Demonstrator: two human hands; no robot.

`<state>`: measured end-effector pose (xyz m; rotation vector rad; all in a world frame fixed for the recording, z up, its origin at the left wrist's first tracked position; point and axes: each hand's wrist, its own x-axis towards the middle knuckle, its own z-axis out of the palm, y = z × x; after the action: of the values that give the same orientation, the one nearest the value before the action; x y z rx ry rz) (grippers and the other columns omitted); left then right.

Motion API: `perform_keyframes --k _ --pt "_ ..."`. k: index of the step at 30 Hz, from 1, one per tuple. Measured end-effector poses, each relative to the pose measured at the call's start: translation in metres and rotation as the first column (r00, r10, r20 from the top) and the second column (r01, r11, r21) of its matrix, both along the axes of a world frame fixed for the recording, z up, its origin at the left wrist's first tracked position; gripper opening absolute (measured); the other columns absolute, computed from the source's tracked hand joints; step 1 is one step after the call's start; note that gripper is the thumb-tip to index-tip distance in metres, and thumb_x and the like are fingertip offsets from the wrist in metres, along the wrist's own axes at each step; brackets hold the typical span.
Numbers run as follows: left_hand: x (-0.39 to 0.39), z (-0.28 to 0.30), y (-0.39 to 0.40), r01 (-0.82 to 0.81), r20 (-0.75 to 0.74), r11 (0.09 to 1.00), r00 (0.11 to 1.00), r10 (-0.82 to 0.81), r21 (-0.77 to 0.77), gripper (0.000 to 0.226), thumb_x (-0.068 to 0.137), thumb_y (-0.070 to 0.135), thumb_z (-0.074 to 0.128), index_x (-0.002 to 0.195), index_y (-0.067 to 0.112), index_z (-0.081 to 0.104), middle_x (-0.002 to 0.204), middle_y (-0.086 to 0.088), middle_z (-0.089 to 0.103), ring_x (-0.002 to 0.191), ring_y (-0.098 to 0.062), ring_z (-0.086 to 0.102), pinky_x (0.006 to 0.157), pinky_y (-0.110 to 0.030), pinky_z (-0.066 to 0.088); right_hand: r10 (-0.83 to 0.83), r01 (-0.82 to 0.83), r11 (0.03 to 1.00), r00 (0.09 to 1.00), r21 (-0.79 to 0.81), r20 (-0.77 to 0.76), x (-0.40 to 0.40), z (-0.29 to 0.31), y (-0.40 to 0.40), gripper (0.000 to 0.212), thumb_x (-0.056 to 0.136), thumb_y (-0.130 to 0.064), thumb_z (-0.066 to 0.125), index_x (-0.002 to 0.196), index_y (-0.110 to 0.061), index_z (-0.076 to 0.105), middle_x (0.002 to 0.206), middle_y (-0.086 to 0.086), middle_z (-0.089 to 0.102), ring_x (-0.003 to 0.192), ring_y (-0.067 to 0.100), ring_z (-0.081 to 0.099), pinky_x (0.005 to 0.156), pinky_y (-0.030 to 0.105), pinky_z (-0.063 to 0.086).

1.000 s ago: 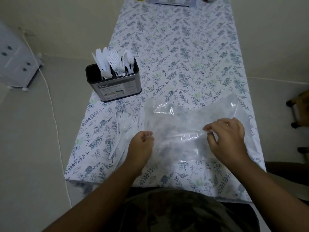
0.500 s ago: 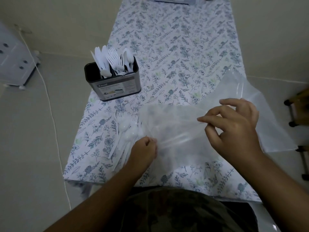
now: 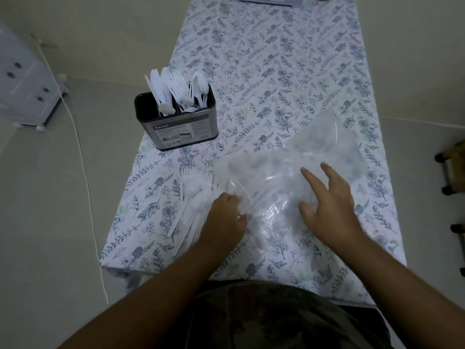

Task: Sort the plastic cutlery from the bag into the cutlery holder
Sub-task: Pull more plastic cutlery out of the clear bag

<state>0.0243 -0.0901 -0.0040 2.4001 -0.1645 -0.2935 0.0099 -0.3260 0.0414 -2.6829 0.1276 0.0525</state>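
A clear plastic bag (image 3: 317, 157) lies flat on the flowered tablecloth (image 3: 276, 71). My left hand (image 3: 226, 217) grips the bag's near left corner with curled fingers. My right hand (image 3: 327, 205) rests on the bag with fingers spread and straight. A pile of white plastic cutlery (image 3: 192, 197) lies loose on the cloth just left of the bag. The dark cutlery holder (image 3: 181, 131) stands at the table's left edge, with several white forks, spoons and knives (image 3: 176, 94) upright in it.
The table's left edge runs close to the holder and the pile. A white cord (image 3: 83, 172) trails over the floor on the left, near a pale drawer unit (image 3: 22, 79). A dark chair frame (image 3: 450, 172) shows at the right.
My right hand has let go of the bag's raised right side. The bag has dropped flat on the table, and that hand now lies spread on it. My left hand stays at the corner.
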Motion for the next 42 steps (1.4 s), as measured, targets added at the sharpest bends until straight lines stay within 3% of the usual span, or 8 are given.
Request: perform_keyframes --k 5,15,18,20,25,30,36,42 --pt "0.006 -0.006 -0.013 0.042 -0.025 0.987 0.999 -0.039 0.153 0.022 0.09 0.026 0.066 0.103 0.008 0.061 0.101 -0.005 0.057 0.096 -0.02 0.054 0.079 -0.028 0.048 -0.048 0.05 0.99 0.999 0.132 -0.016 -0.019 -0.009 0.026 0.076 0.09 -0.027 0.072 0.155 -0.03 0.034 0.162 0.007 0.019 0.146 0.027 0.024 0.111 0.044 0.036" --pt "-0.003 -0.003 0.002 0.063 -0.057 0.979 0.997 -0.053 0.194 0.016 0.1 0.021 0.05 0.084 0.018 0.05 0.087 0.0 0.051 0.082 -0.015 0.052 0.069 -0.023 0.04 0.036 -0.002 0.989 0.973 0.147 -0.229 -0.02 -0.033 0.037 0.081 0.092 -0.041 0.07 0.158 -0.028 0.026 0.165 0.003 0.024 0.151 0.025 0.019 0.12 0.04 0.023" --pt "-0.013 0.006 0.029 -0.026 -0.066 0.98 0.997 0.04 0.198 0.02 0.1 0.024 0.055 0.081 0.016 0.053 0.083 0.004 0.051 0.075 -0.013 0.054 0.063 -0.022 0.045 0.034 0.009 0.985 0.969 0.171 -0.244 -0.018 -0.043 0.029 0.084 0.092 -0.042 0.069 0.159 -0.027 0.022 0.131 0.001 0.051 0.133 0.026 0.039 0.111 0.041 0.033" --pt "-0.024 0.012 0.054 -0.09 -0.083 0.977 0.991 0.108 0.195 0.019 0.098 0.024 0.058 0.081 0.018 0.056 0.081 0.005 0.051 0.071 -0.009 0.053 0.059 -0.019 0.043 0.052 -0.012 0.989 0.963 0.15 -0.263 -0.018 -0.048 0.021 0.083 0.095 -0.043 0.065 0.161 -0.027 0.017 0.113 -0.001 0.052 0.121 0.027 0.045 0.105 0.043 0.038" --pt "-0.056 0.021 0.104 -0.202 -0.059 0.959 0.974 0.218 0.2 0.015 0.095 0.019 0.064 0.081 0.017 0.06 0.078 0.008 0.052 0.071 -0.001 0.046 0.06 -0.012 0.031 0.081 -0.096 0.994 0.963 -0.044 -0.258 -0.02 -0.058 0.013 0.056 0.095 -0.05 0.061 0.149 -0.036 0.05 0.139 0.013 0.051 0.13 0.032 0.039 0.105 0.042 0.037" --pt "-0.069 0.024 0.128 -0.351 0.001 0.927 0.935 0.354 0.132 0.015 0.091 0.012 0.07 0.078 0.017 0.063 0.074 0.008 0.058 0.073 -0.001 0.052 0.064 -0.014 0.036 0.028 -0.027 1.0 0.967 0.007 -0.252 -0.019 -0.061 0.01 0.048 0.086 -0.047 0.075 0.133 -0.037 0.066 0.149 0.017 0.043 0.135 0.035 0.037 0.108 0.047 0.036" --pt "-0.047 0.032 0.117 -0.454 0.006 0.885 0.89 0.456 0.102 0.018 0.092 0.023 0.068 0.076 0.019 0.062 0.07 0.008 0.06 0.066 -0.005 0.055 0.06 -0.018 0.038 0.129 -0.162 0.985 0.918 -0.059 -0.375 -0.015 -0.058 0.003 0.064 0.08 -0.052 0.078 0.139 -0.038 0.055 0.167 0.008 0.021 0.153 0.033 0.018 0.12 0.048 0.026" --pt "-0.02 0.032 0.08 -0.313 -0.114 0.931 0.934 0.337 0.191 0.022 0.085 0.037 0.072 0.086 0.017 0.062 0.08 0.003 0.059 0.072 -0.01 0.056 0.061 -0.025 0.043 0.218 -0.295 0.942 0.9 -0.159 -0.378 -0.014 -0.042 -0.017 0.09 0.061 -0.049 0.088 0.139 -0.027 0.048 0.142 -0.003 0.049 0.139 0.027 0.039 0.112 0.042 0.035"
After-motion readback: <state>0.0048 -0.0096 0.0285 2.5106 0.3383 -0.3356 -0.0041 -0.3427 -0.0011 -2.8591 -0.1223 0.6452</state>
